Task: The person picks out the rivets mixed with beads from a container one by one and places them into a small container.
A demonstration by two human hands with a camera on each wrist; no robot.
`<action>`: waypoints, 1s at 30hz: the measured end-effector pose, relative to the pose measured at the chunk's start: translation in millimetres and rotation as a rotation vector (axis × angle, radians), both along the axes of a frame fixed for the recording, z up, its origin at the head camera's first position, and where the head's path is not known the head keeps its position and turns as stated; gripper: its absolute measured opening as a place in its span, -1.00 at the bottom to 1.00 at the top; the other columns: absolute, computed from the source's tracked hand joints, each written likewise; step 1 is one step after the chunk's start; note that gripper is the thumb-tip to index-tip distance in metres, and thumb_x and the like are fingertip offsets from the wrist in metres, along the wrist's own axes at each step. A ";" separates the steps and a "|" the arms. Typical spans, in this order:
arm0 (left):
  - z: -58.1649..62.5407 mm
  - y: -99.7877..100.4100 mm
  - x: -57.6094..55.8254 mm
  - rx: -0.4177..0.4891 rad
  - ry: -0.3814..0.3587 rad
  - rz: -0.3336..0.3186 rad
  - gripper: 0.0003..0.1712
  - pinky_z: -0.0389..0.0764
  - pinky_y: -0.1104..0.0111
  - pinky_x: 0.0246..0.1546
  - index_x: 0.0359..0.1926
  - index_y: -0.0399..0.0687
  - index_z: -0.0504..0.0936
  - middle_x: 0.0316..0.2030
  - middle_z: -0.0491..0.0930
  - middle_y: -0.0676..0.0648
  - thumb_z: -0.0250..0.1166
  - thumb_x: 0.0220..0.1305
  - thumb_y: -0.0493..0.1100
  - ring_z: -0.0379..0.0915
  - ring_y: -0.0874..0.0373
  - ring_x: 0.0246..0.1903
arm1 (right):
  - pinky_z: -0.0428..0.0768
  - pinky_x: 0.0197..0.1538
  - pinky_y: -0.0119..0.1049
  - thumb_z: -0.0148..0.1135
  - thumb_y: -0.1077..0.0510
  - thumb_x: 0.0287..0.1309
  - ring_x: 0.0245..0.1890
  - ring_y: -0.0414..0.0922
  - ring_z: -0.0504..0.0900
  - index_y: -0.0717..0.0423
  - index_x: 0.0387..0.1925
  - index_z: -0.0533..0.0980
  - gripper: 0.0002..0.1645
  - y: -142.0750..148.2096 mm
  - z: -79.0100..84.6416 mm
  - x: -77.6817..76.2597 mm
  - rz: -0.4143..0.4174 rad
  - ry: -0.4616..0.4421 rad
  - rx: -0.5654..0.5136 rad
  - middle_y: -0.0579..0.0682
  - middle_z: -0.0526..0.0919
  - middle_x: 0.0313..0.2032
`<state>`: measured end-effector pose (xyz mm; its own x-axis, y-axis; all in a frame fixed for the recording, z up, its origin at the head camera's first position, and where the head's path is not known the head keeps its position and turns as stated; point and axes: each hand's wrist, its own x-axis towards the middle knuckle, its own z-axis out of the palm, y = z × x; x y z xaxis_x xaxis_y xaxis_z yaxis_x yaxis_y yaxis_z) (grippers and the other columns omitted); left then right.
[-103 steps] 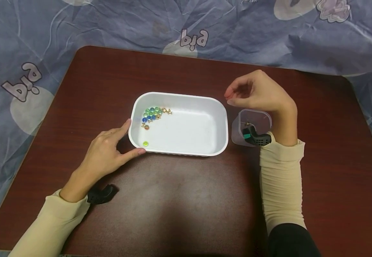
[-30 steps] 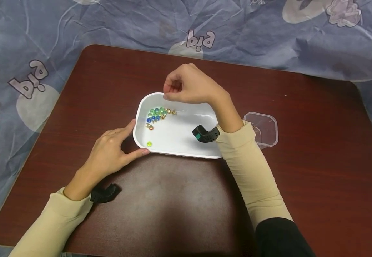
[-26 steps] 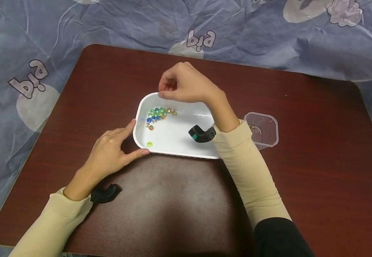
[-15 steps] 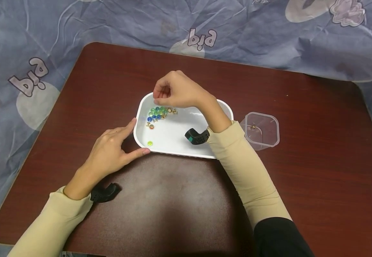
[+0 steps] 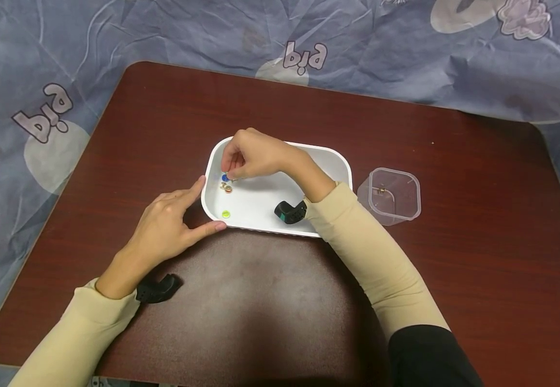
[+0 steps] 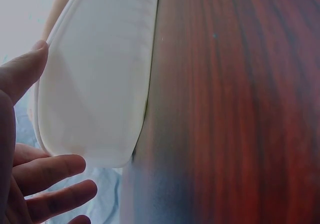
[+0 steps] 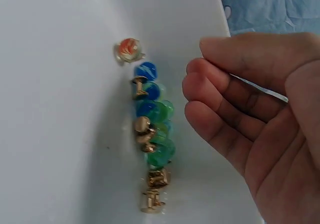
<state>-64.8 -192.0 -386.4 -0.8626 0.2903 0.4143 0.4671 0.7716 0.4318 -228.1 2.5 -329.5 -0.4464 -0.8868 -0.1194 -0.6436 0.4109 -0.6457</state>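
A white tray [image 5: 280, 212] holds glass marbles [image 7: 160, 154] in blue and green, mixed with small gold spool-shaped metal pieces [image 7: 152, 201]. An orange-streaked marble [image 7: 129, 48] lies beside that row, and a yellow-green marble [image 5: 225, 214] sits apart near the front left corner. My right hand [image 5: 258, 155] is low over the cluster, hiding most of it in the head view. Its fingers bend loosely and nothing shows between thumb and fingertips. My left hand [image 5: 164, 217] rests against the tray's left end, thumb at the front rim, fingers spread [image 6: 50, 174].
Right of the tray stands a clear plastic container [image 5: 403, 196] with a gold piece [image 5: 381, 190] inside. Both are on a dark red-brown table [image 5: 478, 242]. Patterned blue-grey cloth [image 5: 188, 37] lies beyond the table edge.
My right hand has moved left from above the clear container, across the tray, then down toward the marble cluster. My left hand keeps its place on the tray.
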 end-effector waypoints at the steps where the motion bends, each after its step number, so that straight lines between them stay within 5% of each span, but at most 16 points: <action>1: 0.1 0.0 -0.1 0.000 -0.001 0.000 0.22 0.51 -0.09 -0.06 0.28 -0.38 0.46 -0.05 0.65 -0.37 -0.07 0.14 0.65 0.62 -0.22 -0.19 | 0.55 -0.22 -0.42 0.35 0.27 0.12 -0.41 -0.25 0.60 0.14 -0.38 0.70 -0.96 -1.3 -1.5 0.2 0.004 0.006 0.004 -0.10 0.69 -0.45; 13: 2.0 -0.4 -0.5 0.001 -0.025 0.000 0.20 0.50 -0.08 -0.03 0.31 -0.35 0.44 -0.02 0.64 -0.37 -0.06 0.14 0.65 0.62 -0.22 -0.16 | 0.54 -0.21 -0.43 0.25 0.42 0.09 -0.41 -0.21 0.56 0.23 -0.39 0.66 -0.89 -13.5 -17.4 1.7 0.039 0.008 0.057 -0.05 0.63 -0.47; 30: 2.5 -1.1 -0.6 0.005 -0.037 -0.010 0.17 0.50 -0.07 -0.04 0.32 -0.35 0.42 0.04 0.62 -0.33 0.02 0.14 0.62 0.61 -0.21 -0.11 | 0.53 -0.20 -0.44 0.48 0.30 -0.03 -0.39 -0.20 0.58 0.21 -0.42 0.65 -0.88 -18.9 -19.2 9.0 0.039 0.084 0.119 -0.04 0.65 -0.48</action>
